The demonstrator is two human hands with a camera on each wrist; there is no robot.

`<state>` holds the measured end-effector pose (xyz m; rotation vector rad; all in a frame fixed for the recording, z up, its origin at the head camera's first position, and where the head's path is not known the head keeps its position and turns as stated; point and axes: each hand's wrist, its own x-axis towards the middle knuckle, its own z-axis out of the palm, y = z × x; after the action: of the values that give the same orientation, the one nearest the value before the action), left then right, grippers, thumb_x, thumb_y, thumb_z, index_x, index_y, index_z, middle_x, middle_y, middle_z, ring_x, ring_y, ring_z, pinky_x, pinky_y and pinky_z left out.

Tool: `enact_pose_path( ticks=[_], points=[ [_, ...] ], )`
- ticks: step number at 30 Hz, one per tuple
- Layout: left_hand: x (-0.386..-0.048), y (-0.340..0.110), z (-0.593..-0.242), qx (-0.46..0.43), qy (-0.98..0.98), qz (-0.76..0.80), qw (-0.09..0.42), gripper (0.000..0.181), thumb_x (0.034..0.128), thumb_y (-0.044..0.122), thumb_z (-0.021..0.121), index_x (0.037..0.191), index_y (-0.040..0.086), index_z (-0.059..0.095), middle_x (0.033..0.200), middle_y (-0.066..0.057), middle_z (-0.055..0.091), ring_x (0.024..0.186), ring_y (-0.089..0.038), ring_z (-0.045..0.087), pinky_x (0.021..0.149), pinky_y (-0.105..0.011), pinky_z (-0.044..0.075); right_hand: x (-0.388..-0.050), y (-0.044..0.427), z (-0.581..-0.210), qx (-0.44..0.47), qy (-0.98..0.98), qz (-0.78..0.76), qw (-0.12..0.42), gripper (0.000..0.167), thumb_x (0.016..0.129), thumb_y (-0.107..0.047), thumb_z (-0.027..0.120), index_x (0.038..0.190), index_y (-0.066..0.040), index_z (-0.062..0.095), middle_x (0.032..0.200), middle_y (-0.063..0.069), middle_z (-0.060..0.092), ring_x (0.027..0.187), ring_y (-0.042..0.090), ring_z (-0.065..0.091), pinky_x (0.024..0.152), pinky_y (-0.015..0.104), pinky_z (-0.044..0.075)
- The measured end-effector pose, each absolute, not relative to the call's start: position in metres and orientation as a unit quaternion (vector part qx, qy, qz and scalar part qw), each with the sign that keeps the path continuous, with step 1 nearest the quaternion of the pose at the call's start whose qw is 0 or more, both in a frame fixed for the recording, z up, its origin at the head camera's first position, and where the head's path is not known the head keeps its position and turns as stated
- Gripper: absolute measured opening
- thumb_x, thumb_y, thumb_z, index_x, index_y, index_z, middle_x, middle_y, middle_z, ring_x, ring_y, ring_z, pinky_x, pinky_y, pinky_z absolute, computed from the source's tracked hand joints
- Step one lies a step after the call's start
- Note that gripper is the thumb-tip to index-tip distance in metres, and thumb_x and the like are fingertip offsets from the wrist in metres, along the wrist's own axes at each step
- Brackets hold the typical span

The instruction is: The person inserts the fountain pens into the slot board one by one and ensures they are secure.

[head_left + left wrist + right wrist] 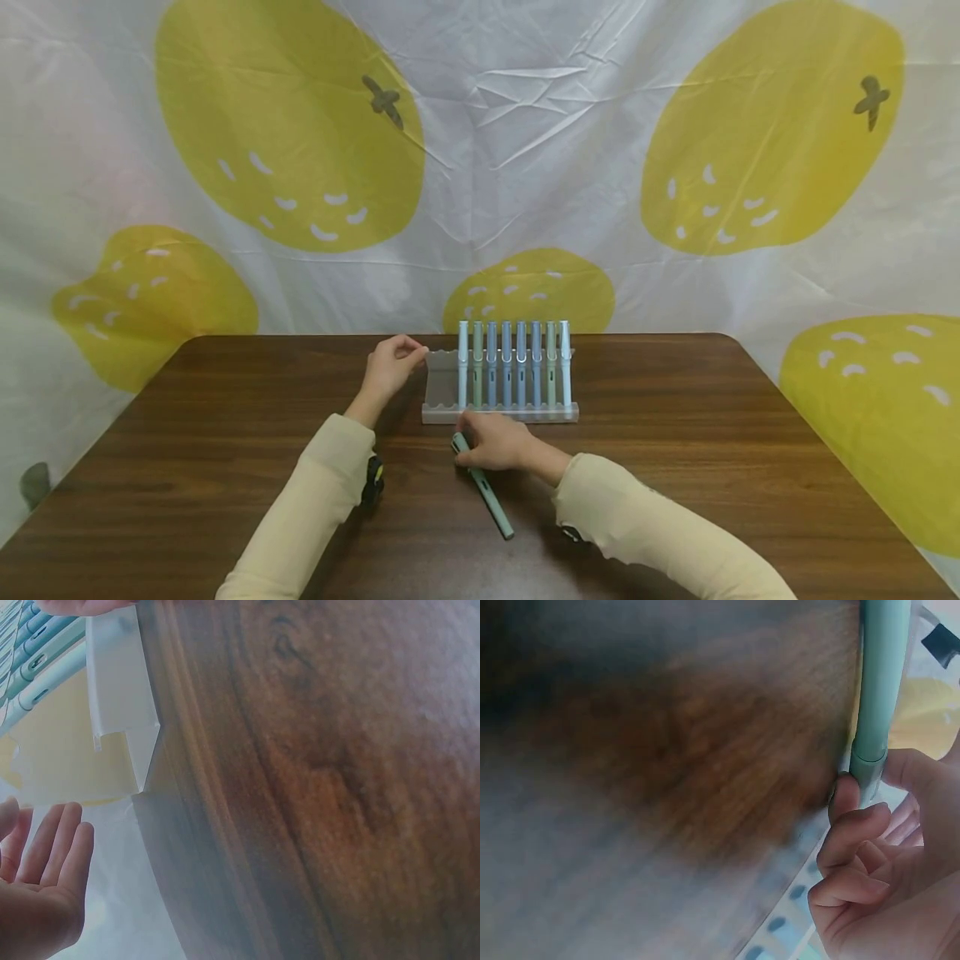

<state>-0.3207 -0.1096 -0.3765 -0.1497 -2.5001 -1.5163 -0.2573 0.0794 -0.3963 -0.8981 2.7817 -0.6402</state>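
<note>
A clear plastic pen rack (442, 385) stands toward the back of the table, with several capped pens (507, 375) upright side by side in pale blue, green and blue. The rack's left part holds no pens. My left hand (392, 367) pinches the rack's top left corner between thumb and forefinger; its other fingers extend loosely in the left wrist view. In front of the rack, my right hand (495, 442) grips a green pen (492, 502) by its clip end. That pen slants toward me, its other end nearer. The right wrist view shows fingertips and thumb around the green pen (881, 682).
The dark wooden table (660, 467) spreads out on both sides of the rack. Behind its back edge hangs a white cloth (465, 167) with large yellow lemon prints. A dark band with a device (372, 481) sits on the left wrist.
</note>
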Motion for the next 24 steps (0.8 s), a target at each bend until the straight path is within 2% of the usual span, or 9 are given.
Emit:
enact_pose_path(
  ticks=[10, 24],
  points=[
    [-0.321, -0.109, -0.377, -0.055, -0.851, -0.51, 0.115, 0.02, 0.0845, 0.019, 0.06, 0.087, -0.001, 0.062, 0.086, -0.014, 0.065, 0.078, -0.024, 0.062, 0.068, -0.035, 0.047, -0.262, 0.086, -0.388, -0.313, 0.908, -0.27, 0.066, 0.034, 0.077, -0.021, 0.064, 0.106, -0.007, 0.052, 0.059, -0.006, 0.053, 0.048, 0.006, 0.047, 0.044, 0.024, 0.037],
    [-0.319, -0.109, -0.376, -0.058, -0.854, -0.504, 0.117, 0.02, 0.0848, 0.019, 0.06, 0.088, -0.001, 0.061, 0.087, -0.014, 0.065, 0.079, -0.026, 0.062, 0.067, -0.035, 0.048, -0.272, 0.089, -0.364, -0.319, 0.883, -0.344, 0.004, 0.037, 0.082, -0.019, 0.063, 0.115, -0.01, 0.048, 0.063, -0.007, 0.057, 0.052, 0.008, 0.051, 0.051, 0.025, 0.042]
  ],
)
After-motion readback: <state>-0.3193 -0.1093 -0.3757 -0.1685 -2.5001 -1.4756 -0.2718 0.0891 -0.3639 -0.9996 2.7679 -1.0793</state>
